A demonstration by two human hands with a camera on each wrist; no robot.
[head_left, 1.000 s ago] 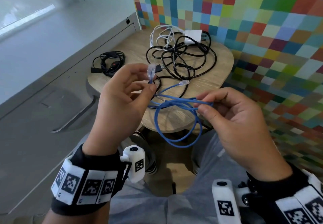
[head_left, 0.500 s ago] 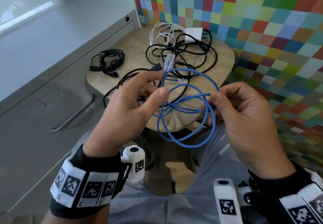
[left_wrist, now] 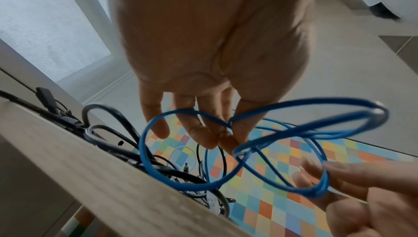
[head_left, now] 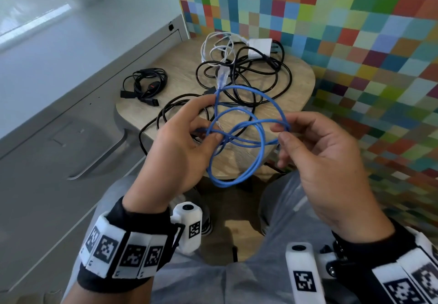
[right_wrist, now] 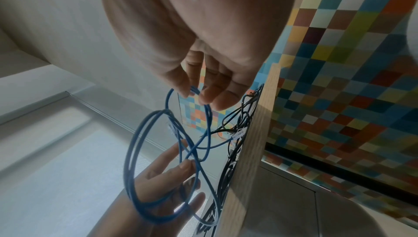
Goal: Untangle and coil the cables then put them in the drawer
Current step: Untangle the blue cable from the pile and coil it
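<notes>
cable loops [head_left: 239,135] between hands | tangle [head_left: 246,71] on table [head_left: 301,85] behind

right hand [right_wrist: 203,72] pinches blue cable [right_wrist: 140,151] loops; left hand [right_wrist: 162,183] holds them, beside wooden table [right_wrist: 251,151] edge.

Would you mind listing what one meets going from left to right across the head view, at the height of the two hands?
Grey drawer front → left hand → blue cable → right hand → multicoloured checked wall.
</notes>
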